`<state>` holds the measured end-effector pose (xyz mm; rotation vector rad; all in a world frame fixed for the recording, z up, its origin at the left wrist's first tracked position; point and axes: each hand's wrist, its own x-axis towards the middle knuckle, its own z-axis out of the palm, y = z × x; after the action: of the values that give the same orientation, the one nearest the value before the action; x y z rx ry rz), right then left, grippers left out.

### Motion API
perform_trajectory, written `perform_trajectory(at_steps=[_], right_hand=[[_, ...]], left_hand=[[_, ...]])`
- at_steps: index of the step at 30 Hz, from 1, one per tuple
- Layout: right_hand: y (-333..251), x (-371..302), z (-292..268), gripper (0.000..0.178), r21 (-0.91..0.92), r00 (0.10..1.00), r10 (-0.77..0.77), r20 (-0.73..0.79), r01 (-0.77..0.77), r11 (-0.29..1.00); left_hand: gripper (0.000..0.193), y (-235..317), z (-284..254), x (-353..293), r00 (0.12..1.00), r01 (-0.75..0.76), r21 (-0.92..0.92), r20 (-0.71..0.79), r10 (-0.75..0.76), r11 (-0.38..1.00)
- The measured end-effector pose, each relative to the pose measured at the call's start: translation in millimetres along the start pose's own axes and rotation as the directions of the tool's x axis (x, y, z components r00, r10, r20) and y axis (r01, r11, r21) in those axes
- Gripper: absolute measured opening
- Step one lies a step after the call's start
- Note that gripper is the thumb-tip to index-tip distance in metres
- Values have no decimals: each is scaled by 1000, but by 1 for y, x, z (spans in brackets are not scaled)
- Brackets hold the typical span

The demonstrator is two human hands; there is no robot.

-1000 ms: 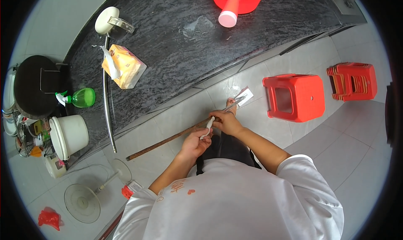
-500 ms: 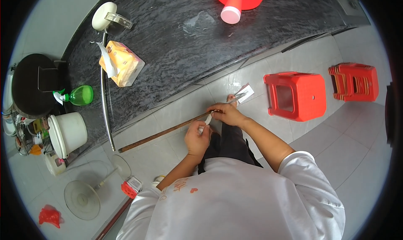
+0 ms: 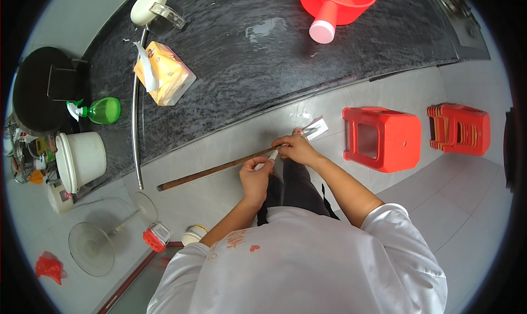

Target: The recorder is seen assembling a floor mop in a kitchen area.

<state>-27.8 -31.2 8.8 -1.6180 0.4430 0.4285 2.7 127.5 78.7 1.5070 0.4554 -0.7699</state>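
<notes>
The fingers of the right hand [image 3: 296,148] are closed around the near end of a long thin brown stick [image 3: 217,170], and the same hand also pinches a small white flat piece [image 3: 317,128] that sticks out beyond the knuckles. The left hand [image 3: 256,177] is just beside it, a little lower, and its fingers are curled around a small white object [image 3: 273,155] whose tip touches the stick; what this object is I cannot tell. The stick is dark brown, straight and slim, with a rough, dull surface. It runs from the hands out to the person's left, slightly downward in the picture, above the pale tiled floor [image 3: 219,198], and its far end is near the base of the dark stone counter [image 3: 263,56]. On the counter lie a yellow tissue pack [image 3: 164,80] and a red basin [image 3: 337,4]. A red plastic stool [image 3: 381,138] stands to the right of the hands.
</notes>
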Motion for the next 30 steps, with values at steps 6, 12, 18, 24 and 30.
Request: perform_trajectory(at_steps=[6, 12, 18, 24, 30], right_hand=[[-44, 12, -20, 28, -259, 970, 206, 133, -166, 951], [-44, 15, -21, 25, -390, 976, 180, 119, -120, 913], [-38, 27, -20, 27, -61, 939, 254, 231, -246, 967], [-47, 30, -18, 30, -441, 956, 210, 204, -102, 892], [-23, 28, -12, 28, -324, 952, -142, 272, 229, 918]], left_hand=[[10, -27, 1, 13, 922, -327, 388, -69, 381, 862], [17, -23, 9, 5, 899, -357, 468, -64, 434, 808], [16, -14, 2, 12, 904, -339, 513, -54, 423, 789], [11, -7, 3, 9, 672, -685, 540, 208, 711, 490], [9, -2, -16, 18, 478, -763, 639, 465, 745, 91]])
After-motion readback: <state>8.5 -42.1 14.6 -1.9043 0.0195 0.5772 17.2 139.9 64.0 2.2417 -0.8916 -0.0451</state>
